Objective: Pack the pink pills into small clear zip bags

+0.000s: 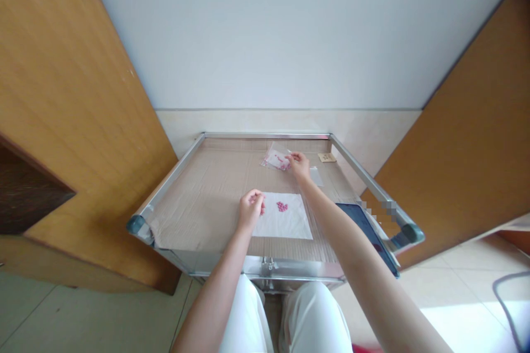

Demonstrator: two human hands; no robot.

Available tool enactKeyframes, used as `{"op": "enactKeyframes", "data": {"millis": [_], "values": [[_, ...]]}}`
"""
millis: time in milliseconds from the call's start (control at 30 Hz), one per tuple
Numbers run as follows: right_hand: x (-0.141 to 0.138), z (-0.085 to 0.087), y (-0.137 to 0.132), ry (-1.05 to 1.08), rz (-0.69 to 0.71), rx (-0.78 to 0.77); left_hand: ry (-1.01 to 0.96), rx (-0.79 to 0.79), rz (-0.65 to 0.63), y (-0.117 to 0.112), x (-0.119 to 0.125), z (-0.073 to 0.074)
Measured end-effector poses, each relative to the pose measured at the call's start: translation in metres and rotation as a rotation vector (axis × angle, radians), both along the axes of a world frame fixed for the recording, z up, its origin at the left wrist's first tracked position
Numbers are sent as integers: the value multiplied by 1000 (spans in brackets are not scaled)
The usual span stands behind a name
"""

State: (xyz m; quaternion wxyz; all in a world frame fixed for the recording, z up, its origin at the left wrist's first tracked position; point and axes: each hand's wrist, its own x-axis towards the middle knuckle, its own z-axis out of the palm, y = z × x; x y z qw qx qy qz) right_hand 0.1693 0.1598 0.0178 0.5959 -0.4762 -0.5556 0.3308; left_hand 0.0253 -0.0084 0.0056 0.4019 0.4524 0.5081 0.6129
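Note:
My left hand [251,209] is closed, its fingertips pinched together over the left edge of a white sheet [293,227]. What it holds, if anything, is too small to make out. A cluster of small pink beads [282,207] lies on the sheet, to the right of that hand. Farther back, my right hand [298,166] has its fingers pinched at the right side of a clear plastic bag [271,158] with pink pieces in it. I cannot tell what sits between those fingertips. Partly behind the right wrist lies another small clear bag [317,176].
The cardboard-covered tabletop [194,198] has a raised metal rail [265,135] at the back and sides. A small tan card [327,158] lies at the back right. Beside my right forearm is a dark phone or tablet [364,229]. Wooden panels flank the table.

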Motion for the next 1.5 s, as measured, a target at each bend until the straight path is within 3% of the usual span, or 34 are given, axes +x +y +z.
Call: {"op": "enactKeyframes", "data": {"millis": [167,300,633,800,967,1100,1267,1500], "values": [[-5,20,-32,286,134,-22,-66,83,66,1,2,4],[-8,32,-66,374,204,-102,-160,114,148,5,1,10],[-17,24,-138,544,404,-371,-304,153,61,18,4,41],[-12,22,-156,423,441,-431,-267,106,50,11,0,50],[3,43,-148,93,319,-75,-59,42,-146,-5,-9,60],[8,65,-138,-190,469,75,120,-16,-284,-11,-14,60],[7,73,-138,-402,629,44,174,-22,-379,-12,-16,53],[7,65,-142,-334,675,-8,172,-35,-416,-15,-17,51]]}}
